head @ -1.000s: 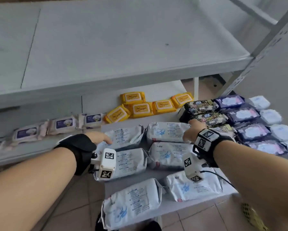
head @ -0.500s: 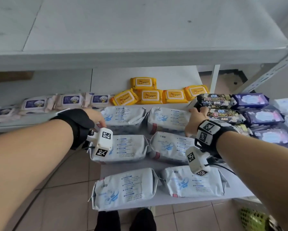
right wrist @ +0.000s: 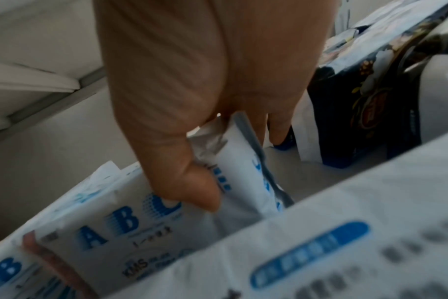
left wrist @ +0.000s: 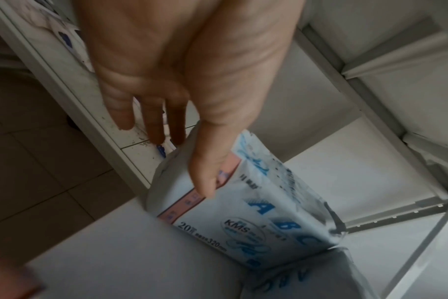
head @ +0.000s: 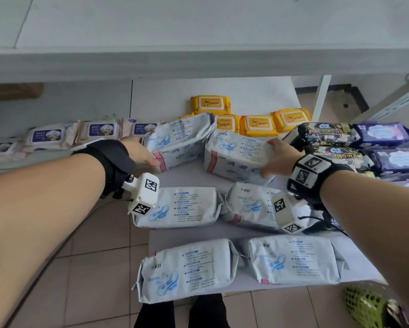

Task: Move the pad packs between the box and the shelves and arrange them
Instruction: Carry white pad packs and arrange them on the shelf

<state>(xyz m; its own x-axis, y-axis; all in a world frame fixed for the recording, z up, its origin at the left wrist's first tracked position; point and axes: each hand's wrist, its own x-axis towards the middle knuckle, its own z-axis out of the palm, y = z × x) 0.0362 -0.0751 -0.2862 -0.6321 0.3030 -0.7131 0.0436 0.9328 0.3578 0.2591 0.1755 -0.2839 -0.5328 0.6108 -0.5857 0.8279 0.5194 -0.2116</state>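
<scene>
Several white-and-blue pad packs lie on the low white shelf (head: 189, 176). My left hand (head: 140, 153) grips the left end of the back-left pack (head: 180, 140), which is tipped up on its edge; in the left wrist view the thumb lies over the pack (left wrist: 243, 212) and the fingers (left wrist: 153, 121) go behind it. My right hand (head: 278, 159) grips the right end of the back-right pack (head: 236, 155), also tilted up. In the right wrist view the thumb and fingers pinch that pack's (right wrist: 131, 222) end. Two more rows of packs (head: 182, 207) lie flat nearer me.
Yellow wipes packs (head: 258, 125) sit behind the lifted packs. Baby wipes packs (head: 101, 131) line the left. Dark and purple pad packs (head: 378, 136) crowd the right. An upper shelf (head: 198, 62) overhangs. A green mesh basket (head: 369, 306) stands on the tiled floor.
Both hands have taken hold of the two back packs and tipped them up off the shelf; before, those packs lay flat with the hands at their outer ends.
</scene>
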